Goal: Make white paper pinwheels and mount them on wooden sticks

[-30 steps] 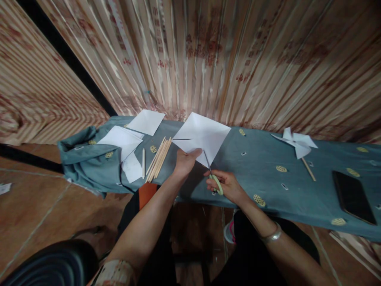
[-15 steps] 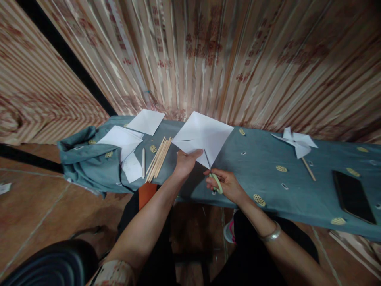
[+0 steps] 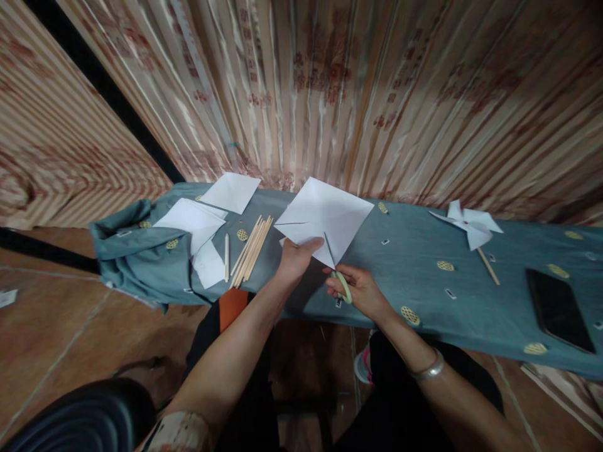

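Observation:
My left hand [image 3: 296, 258] pinches the near corner of a white square paper sheet [image 3: 330, 213] held over the blue-green cloth [image 3: 414, 282]. A slit runs in from the sheet's left corner. My right hand [image 3: 360, 290] is wrapped round the green handles of a pair of scissors [image 3: 336, 267]. The blades point up into the sheet's near edge, right beside my left thumb.
A bundle of wooden sticks [image 3: 252, 250] and a single white stick [image 3: 227, 256] lie left of my hands. More white sheets [image 3: 195, 223] lie at the cloth's left end. A finished paper pinwheel [image 3: 468, 229] and a dark phone [image 3: 559, 310] lie to the right. A curtain hangs behind.
The paper sheet has turned and shifted slightly right in my left hand. The scissors have moved up, their blades further into the sheet's near edge.

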Motion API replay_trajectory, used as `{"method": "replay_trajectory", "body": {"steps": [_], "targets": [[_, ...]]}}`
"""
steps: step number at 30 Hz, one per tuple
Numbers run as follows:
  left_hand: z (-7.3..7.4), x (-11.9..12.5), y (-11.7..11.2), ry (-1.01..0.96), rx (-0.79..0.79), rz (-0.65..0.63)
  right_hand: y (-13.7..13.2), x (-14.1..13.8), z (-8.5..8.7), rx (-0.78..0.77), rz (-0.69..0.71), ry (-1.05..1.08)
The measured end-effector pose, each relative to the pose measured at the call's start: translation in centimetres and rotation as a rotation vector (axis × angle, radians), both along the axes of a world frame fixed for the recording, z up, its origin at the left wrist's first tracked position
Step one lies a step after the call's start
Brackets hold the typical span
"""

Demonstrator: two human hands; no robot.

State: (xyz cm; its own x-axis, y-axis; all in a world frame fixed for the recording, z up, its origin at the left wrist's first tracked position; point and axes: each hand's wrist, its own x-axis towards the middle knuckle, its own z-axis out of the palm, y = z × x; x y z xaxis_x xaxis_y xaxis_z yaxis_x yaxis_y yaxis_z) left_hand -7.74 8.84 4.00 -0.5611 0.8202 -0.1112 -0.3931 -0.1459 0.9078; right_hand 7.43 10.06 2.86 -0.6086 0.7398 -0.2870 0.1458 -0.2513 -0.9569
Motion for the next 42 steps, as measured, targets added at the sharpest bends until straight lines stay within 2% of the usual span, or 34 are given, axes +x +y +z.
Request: {"method": "replay_trajectory", "body": {"steps": [15,27,42], "targets": [[-0.28,0.34,-0.20,-0.014,-0.014,-0.021,0.22,0.23,-0.53,0.090,0.001,-0.005],[-0.49,0.51,-0.28,-0.021,-0.003,-0.054,0.22,0.12,-0.26,0.104,-0.009,-0.020],[-0.45,0.57,-0.19,-0.052,-0.016,-0.032,0.18,-0.05,-0.42,0.089,-0.030,-0.007]]}}
